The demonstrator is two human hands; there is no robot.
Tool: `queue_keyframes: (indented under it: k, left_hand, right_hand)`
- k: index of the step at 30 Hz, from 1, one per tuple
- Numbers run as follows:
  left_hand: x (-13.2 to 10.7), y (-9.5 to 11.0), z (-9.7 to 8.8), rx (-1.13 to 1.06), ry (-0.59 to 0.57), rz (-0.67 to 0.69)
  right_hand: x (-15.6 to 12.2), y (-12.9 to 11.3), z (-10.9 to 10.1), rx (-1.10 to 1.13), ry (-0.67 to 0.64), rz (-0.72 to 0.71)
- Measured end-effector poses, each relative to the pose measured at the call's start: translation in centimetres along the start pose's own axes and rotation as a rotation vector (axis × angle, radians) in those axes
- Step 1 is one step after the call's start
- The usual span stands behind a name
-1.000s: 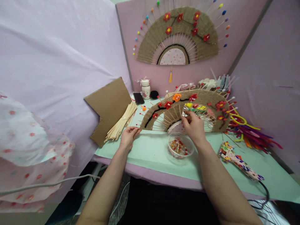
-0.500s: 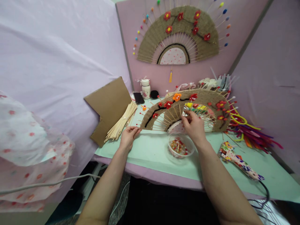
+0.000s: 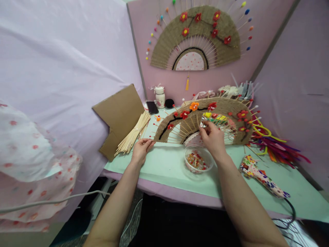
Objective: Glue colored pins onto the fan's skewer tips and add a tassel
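Note:
A twine-wrapped fan (image 3: 200, 113) stands tilted on the table, trimmed with red and orange flowers, a black branch line and beads on its stick tips. My left hand (image 3: 142, 150) pinches the fan's lower left corner, at the tip of an end stick. Higher up, my right hand (image 3: 212, 136) is closed on the fan's thin sticks near its inner arc; its fingertips are partly hidden. Just below that hand, a clear bowl (image 3: 187, 168) holds red, orange and clear beads.
Left of the fan lie a bundle of sticks (image 3: 133, 134) and cardboard (image 3: 120, 109). A flower-patterned glue gun (image 3: 262, 176) and coloured pipe cleaners (image 3: 280, 147) are at right. Behind stand a bottle (image 3: 159, 97) and phone (image 3: 152, 107). Another fan (image 3: 164, 46) hangs on the wall.

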State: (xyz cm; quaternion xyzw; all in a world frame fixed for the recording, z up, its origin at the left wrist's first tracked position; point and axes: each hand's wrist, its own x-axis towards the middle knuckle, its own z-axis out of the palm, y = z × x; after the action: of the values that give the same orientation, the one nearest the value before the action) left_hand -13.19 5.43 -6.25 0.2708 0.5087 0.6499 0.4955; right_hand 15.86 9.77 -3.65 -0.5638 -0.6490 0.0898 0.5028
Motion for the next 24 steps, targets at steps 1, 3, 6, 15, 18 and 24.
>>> queue_keyframes:
  k: [1, 3, 6, 15, 18, 24]
  left_hand:
    - [0.0, 0.01, 0.0, 0.0, 0.0, -0.001]
    - [0.01, 0.01, 0.0, 0.0, 0.0, -0.001]
    - [0.04, -0.02, -0.02, -0.001, -0.002, 0.0]
    - [0.1, -0.11, -0.12, -0.004, -0.006, 0.002]
    - [0.11, -0.14, -0.11, -0.001, -0.004, 0.007]
    - [0.15, -0.19, -0.12, 0.002, -0.001, 0.011]
  right_hand:
    - [0.01, -0.02, -0.02, 0.001, 0.001, 0.0]
    - [0.02, -0.07, -0.06, 0.003, 0.002, -0.001]
    - [0.02, -0.12, -0.1, 0.005, -0.001, -0.003]
    - [0.03, -0.05, 0.03, 0.001, 0.009, -0.005]
    - [0.06, -0.08, 0.06, 0.007, 0.008, -0.004]
    - [0.04, -0.17, 0.01, 0.002, 0.008, -0.002]
